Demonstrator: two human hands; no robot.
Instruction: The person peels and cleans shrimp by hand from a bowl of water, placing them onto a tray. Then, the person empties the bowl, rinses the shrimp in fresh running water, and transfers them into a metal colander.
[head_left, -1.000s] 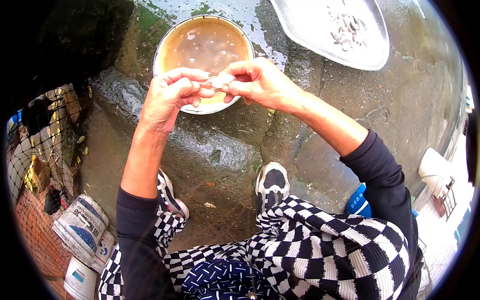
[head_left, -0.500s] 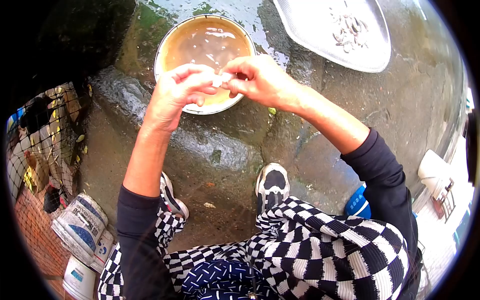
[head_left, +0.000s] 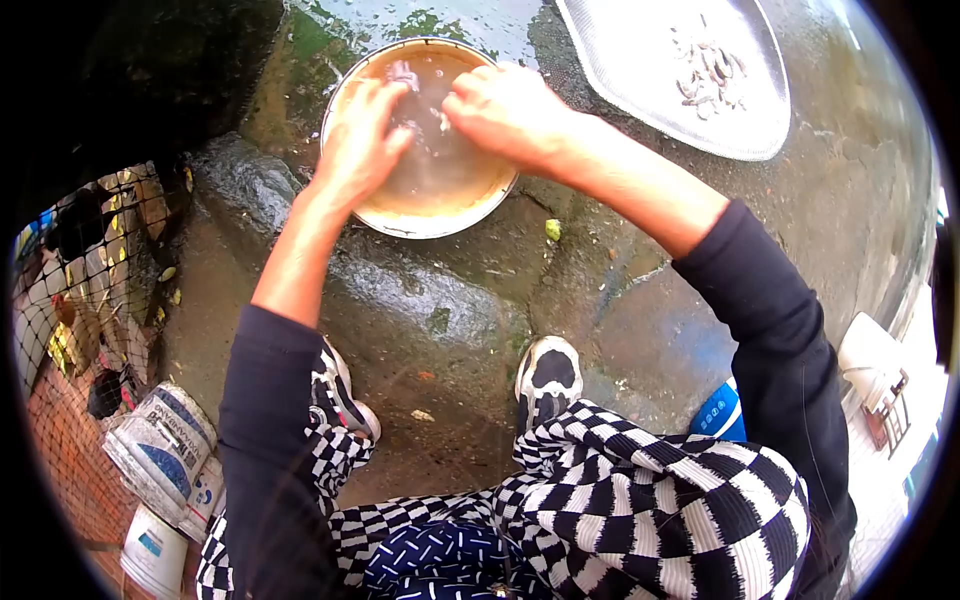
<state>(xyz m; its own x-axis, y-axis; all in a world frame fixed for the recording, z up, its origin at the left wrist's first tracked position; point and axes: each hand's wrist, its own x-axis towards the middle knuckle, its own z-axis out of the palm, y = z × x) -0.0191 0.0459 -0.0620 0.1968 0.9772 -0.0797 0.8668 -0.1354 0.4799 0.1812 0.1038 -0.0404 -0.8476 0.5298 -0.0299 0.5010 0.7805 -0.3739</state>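
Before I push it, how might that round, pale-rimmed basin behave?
The round, pale-rimmed basin is probably heavy, holding cloudy brown water. Pushed, it would likely slosh, being open-topped. It might slide on the dark, wet-looking ground.

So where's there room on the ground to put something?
Mostly bare ground lies between basin and shoes, and right of the white tray. It's crowded lower left, buckets beside netting, and over the basin, where left hand and right hand are.

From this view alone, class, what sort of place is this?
Probably an outdoor yard: a basin on wet ground, netting at the picture's left, and a grimy bucket near it.
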